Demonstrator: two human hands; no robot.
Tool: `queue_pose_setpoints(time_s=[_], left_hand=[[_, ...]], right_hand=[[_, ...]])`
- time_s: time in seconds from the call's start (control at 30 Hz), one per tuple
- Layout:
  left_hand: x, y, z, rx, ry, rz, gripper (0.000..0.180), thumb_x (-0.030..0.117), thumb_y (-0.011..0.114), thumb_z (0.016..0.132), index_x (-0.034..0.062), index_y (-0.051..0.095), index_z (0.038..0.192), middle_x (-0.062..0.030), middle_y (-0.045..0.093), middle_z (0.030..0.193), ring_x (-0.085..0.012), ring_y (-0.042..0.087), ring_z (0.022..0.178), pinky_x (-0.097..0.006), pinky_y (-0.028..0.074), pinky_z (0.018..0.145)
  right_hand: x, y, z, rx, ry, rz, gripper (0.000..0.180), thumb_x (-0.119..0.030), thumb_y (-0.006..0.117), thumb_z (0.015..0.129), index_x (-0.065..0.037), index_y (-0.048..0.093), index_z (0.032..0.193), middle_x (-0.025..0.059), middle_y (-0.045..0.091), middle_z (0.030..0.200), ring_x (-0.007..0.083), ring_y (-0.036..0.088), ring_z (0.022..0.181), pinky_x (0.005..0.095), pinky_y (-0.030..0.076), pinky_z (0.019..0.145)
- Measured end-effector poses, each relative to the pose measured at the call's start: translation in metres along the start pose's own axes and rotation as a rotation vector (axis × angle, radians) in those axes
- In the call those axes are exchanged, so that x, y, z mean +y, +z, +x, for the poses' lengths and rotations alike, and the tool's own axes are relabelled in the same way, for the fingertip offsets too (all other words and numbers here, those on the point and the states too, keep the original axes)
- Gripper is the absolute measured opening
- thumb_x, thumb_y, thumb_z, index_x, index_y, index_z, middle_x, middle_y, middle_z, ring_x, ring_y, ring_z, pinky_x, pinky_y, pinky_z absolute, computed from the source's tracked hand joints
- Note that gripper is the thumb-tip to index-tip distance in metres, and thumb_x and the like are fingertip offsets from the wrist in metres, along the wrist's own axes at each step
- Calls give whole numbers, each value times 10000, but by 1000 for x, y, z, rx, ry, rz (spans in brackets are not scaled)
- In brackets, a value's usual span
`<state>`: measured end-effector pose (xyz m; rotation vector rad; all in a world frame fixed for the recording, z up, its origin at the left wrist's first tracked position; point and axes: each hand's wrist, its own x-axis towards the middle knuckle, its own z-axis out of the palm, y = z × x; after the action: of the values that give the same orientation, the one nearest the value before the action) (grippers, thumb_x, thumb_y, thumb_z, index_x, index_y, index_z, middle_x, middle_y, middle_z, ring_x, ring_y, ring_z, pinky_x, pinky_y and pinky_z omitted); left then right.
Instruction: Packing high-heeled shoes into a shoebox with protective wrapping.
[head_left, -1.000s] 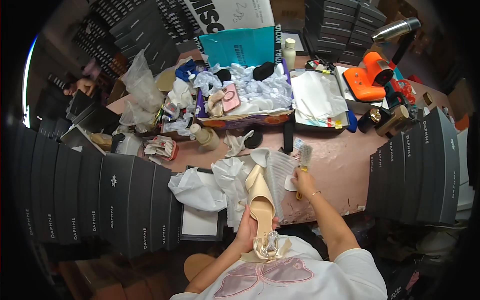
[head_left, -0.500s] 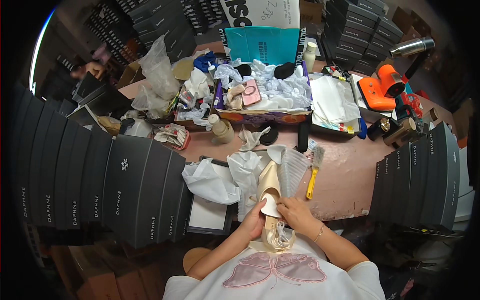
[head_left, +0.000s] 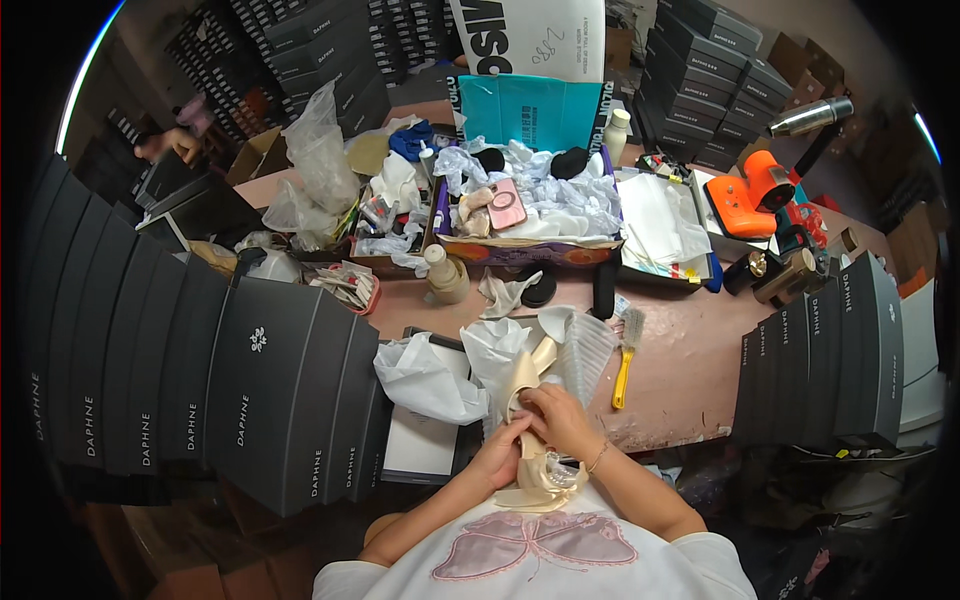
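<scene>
A cream pointed shoe [head_left: 519,377] with a bow-like strap piece [head_left: 543,498] and a sparkling beaded strip at its heel end lies close to my body, toe pointing away. My left hand [head_left: 503,452] is closed around the shoe's left side. Bent over the shoe's opening, my right hand [head_left: 562,418] has its fingers closed and tucked partly inside, so what they pinch is hidden. Beyond the toe lie white tissue paper [head_left: 497,345] and a ribbed translucent wrap [head_left: 580,352]. More crumpled tissue [head_left: 425,380] rests on an open shoebox [head_left: 420,445].
Stacks of dark shoeboxes [head_left: 285,390] crowd the left, with more boxes [head_left: 865,350] on the right. A yellow-handled brush [head_left: 624,365] lies right of the wrap. Farther back stand a bottle [head_left: 447,278], a carton of tissue [head_left: 530,245] with a pink phone, and an orange tool [head_left: 745,195].
My right hand has moved left and farther over the shoe's opening. The white pad seen between my hands before is now out of sight. My left hand stays at the shoe.
</scene>
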<state>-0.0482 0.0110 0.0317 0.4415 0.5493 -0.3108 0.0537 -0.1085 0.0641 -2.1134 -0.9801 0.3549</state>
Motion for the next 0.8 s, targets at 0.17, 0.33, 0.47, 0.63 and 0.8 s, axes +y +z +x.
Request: queue_pose_setpoints(time_s=[0.17, 0.33, 0.47, 0.63, 0.8], left_hand=[[23, -9, -22, 138, -72, 65, 398, 340, 489, 944, 23, 509, 1183, -170, 657, 960, -231, 655, 836, -363, 539, 744], [17, -11, -24, 169, -61, 138, 435, 416, 459, 945, 28, 533, 1127, -148, 655, 877, -221, 657, 787, -324, 541, 677], [11, -3, -31, 225, -42, -36, 521, 523, 449, 923, 46, 529, 1116, -154, 639, 870, -232, 646, 768, -345, 535, 681], [6, 1, -22, 97, 128, -195, 622, 587, 408, 919, 81, 463, 1278, -108, 596, 1122, -245, 598, 986, -388, 494, 850], [-1, 29, -10, 133, 78, -187, 580, 537, 475, 923, 115, 419, 1317, -70, 514, 1270, -225, 482, 1193, -420, 384, 1017]], right_hand=[[46, -42, 51, 412, 17, -232, 538, -263, 768, 730, -7, 559, 1154, 190, 504, 1246, 370, 495, 1134, 422, 415, 937], [130, -27, 93, 220, 254, -493, 430, -238, 746, 732, -47, 589, 1084, 185, 461, 1325, 373, 415, 1227, 536, 296, 1017], [109, -7, 83, 476, 49, 75, 192, -131, 667, 772, -36, 536, 875, 166, 628, 1064, 337, 572, 1055, 411, 440, 889], [-10, -14, 8, 71, -11, 218, 164, -87, 652, 782, -42, 557, 908, 133, 612, 875, 328, 607, 790, 360, 487, 697], [-13, 3, 2, 63, -324, -70, 225, -70, 670, 689, -72, 549, 878, 100, 551, 849, 316, 553, 808, 401, 442, 707]])
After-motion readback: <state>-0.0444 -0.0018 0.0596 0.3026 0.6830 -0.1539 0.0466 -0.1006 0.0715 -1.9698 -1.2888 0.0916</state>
